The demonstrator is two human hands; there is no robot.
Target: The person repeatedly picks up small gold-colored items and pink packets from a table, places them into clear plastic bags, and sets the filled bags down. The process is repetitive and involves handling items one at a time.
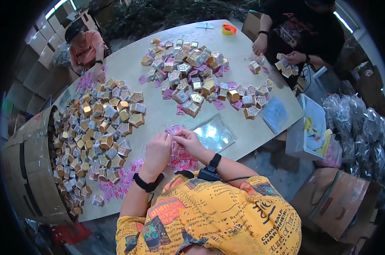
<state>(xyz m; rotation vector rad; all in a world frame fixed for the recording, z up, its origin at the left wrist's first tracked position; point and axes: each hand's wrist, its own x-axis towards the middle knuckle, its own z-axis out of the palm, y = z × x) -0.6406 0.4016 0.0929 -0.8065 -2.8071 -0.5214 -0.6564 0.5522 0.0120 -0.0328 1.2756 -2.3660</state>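
My left hand (157, 154) and my right hand (190, 143) meet over the near part of the table, fingers pinched together. Between their fingertips is a small pink printed packet (174, 129), partly covered by the fingers. More pink packets (185, 162) lie under and beside my right hand. To the left spreads a large heap of small gold-and-white faceted boxes (100, 123), with loose pink packets (116, 183) along its near edge. A clear flat plastic sheet (213, 132) lies just right of my right hand.
A second heap of boxes (188, 70) with pink packets covers the table's far middle. Two people sit across, at left (88, 51) and right (303, 36). A cardboard box (35, 165) borders the left edge; a white foam bin (305, 127) and cartons (337, 204) stand right. Orange tape (228, 29) lies far back.
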